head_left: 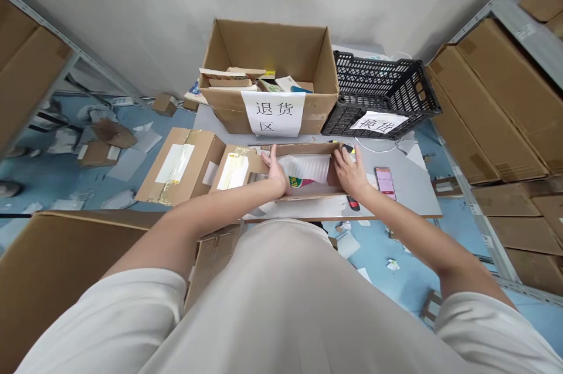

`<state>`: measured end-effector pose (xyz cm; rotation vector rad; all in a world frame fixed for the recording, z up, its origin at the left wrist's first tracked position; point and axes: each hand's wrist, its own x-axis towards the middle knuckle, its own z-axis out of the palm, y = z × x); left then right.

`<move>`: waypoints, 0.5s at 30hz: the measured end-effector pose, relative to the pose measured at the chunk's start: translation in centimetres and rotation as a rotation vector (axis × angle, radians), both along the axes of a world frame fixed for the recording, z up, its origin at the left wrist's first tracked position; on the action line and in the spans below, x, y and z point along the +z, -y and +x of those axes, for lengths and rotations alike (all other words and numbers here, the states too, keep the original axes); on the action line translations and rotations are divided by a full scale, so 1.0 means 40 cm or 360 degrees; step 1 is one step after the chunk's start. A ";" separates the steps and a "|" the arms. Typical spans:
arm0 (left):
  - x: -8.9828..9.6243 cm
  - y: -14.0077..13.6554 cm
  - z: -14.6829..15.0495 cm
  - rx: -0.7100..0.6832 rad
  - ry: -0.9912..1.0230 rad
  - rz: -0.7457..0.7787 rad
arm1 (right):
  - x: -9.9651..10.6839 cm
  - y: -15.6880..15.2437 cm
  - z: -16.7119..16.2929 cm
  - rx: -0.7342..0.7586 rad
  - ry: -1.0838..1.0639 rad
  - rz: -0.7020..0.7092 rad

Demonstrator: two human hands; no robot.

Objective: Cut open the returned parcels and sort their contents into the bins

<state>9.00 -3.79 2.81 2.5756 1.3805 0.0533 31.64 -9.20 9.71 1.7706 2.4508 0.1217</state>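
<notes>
A small open cardboard box (310, 150) sits on the table in front of me. Inside lie a sheet of white foam wrap (308, 167) and a pack with a green and pink print (300, 183), partly covered by the wrap. My left hand (275, 174) grips the box at its left end, close to a raised flap. At the opposite end, my right hand (350, 172) is closed on the side wall, some fingers hidden. Near my right wrist, a red and black tool (353, 203) lies partly under the box's edge; its kind is unclear.
Taped cartons (202, 148) stand to the left on the table (416, 189). Behind are a large carton (270, 46) of books and packets and a black plastic crate (382, 101). A phone (385, 183) lies right. Shelves with boxes flank both sides; paper litters the blue floor.
</notes>
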 end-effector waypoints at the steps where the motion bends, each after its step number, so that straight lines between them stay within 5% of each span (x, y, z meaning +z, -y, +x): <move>1: 0.005 0.002 -0.029 0.0153 -0.0159 -0.0002 | 0.001 0.010 0.018 -0.0005 -0.0018 0.0022; 3: 0.011 0.008 -0.093 0.0348 -0.0370 0.0013 | -0.008 0.030 0.061 -0.0052 0.0026 0.0056; 7: 0.014 0.024 -0.182 0.0279 -0.0290 -0.0159 | -0.070 0.062 0.144 -0.0248 0.0140 -0.0065; 11: 0.014 0.019 -0.190 0.0167 -0.0196 -0.0187 | -0.130 0.071 0.169 -0.0298 0.0087 -0.0398; 15: 0.030 -0.003 -0.179 -0.0042 -0.0170 -0.0024 | -0.119 0.061 0.169 -0.0196 0.0078 -0.0277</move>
